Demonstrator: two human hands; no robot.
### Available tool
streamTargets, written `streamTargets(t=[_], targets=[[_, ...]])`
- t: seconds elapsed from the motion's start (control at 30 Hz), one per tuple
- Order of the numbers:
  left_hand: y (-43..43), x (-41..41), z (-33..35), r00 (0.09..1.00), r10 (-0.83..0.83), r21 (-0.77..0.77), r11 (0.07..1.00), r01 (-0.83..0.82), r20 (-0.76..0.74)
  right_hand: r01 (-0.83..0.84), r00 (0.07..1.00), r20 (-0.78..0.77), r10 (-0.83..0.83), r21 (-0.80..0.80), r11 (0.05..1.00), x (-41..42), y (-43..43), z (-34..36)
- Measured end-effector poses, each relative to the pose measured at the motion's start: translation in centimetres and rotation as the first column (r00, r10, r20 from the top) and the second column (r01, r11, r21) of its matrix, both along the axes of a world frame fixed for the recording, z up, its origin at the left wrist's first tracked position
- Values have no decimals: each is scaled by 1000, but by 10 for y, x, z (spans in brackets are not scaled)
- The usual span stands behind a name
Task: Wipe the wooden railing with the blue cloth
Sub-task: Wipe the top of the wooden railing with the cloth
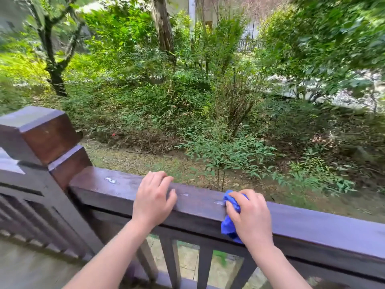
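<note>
A dark brown wooden railing (312, 224) runs from a square post at the left down toward the lower right. My right hand (250, 215) presses a bunched blue cloth (228, 223) onto the rail's top and near face; most of the cloth is hidden under the palm. My left hand (154, 197) rests on the rail top to the left of the cloth, fingers curled over the far edge, holding nothing loose. Pale white smears (110, 180) mark the rail top near the post, and smaller ones (218, 202) lie just left of the cloth.
A thick square wooden post (41, 136) with a bevelled cap stands at the left end. Vertical balusters (173, 261) run under the rail. Beyond the railing lie shrubs, trees and leaf-covered ground. A grey floor (31, 268) is at lower left.
</note>
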State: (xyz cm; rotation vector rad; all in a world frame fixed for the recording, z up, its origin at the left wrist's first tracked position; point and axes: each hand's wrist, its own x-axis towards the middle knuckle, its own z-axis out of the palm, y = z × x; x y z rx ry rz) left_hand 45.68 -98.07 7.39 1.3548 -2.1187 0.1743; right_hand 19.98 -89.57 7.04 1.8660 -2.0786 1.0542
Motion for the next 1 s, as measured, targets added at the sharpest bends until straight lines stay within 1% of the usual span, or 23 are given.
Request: streamTargets(t=[0.03,0.07,0.13,0.17,0.2,0.3,0.33,0.37,0.43,0.5,0.53,0.57,0.63,0.7,0.73,0.8,0.83,0.87,0.9,0.97,1.0], targets=[[-7,17,-4,999,27,22,999,-28,37,-36,999,8,36,-17,999,11,1,-2],[-11,30,-10,997,39,42,998,-42,69,-106,994,-12,105,-24,994,21,4,-5],[-16,42,-22,994,44,53,997,-49,99,-254,961,-111,252,-2,967,23,8,-8],[-17,43,-27,994,49,50,997,-54,95,-273,951,-146,272,13,962,17,6,-7],[-18,43,-29,995,57,47,997,-61,79,-245,957,-152,246,26,969,9,3,-5],[-21,43,-33,996,77,9,997,-77,41,-72,996,-41,75,59,996,-3,-6,3],[-21,43,-33,996,75,-10,997,-75,39,-50,998,-44,53,50,997,3,-7,3],[-21,43,-35,997,70,-31,997,-69,37,-63,995,-78,65,25,998,11,-6,0],[-22,43,-36,998,59,-66,996,-57,23,-185,974,-131,183,-1,983,27,1,-7],[-24,44,-38,998,59,-86,995,-57,15,-297,941,-157,298,33,954,28,4,-9],[-24,43,-39,998,60,-91,994,-58,15,-302,937,-164,307,60,952,23,0,-6],[-25,43,-39,998,59,-93,994,-58,15,-272,945,-162,282,85,959,19,-8,-1],[-25,44,-39,998,56,-89,995,-54,15,-161,973,-140,181,140,977,18,-26,11],[-24,44,-37,998,60,-80,995,-58,13,-76,990,-103,91,145,986,24,-43,21],[-23,44,-37,998,63,-76,995,-61,15,-45,996,-66,52,106,993,25,-50,26],[-21,43,-36,997,70,-73,995,-68,21,-3,1000,3,3,-58,998,24,-57,32],[-21,42,-35,997,70,-73,995,-68,23,-3,1000,8,5,-142,990,24,-55,32],[-22,42,-35,997,68,-75,995,-66,24,-27,999,-33,22,-196,980,25,-51,29],[-21,42,-35,998,64,-80,995,-62,23,-86,991,-117,63,-203,975,27,-44,23],[-21,42,-35,998,59,-84,995,-57,23,-233,941,-277,194,-117,965,33,-23,2],[-22,42,-34,998,61,-86,995,-59,23,-278,922,-299,247,-67,958,33,-12,-7]])
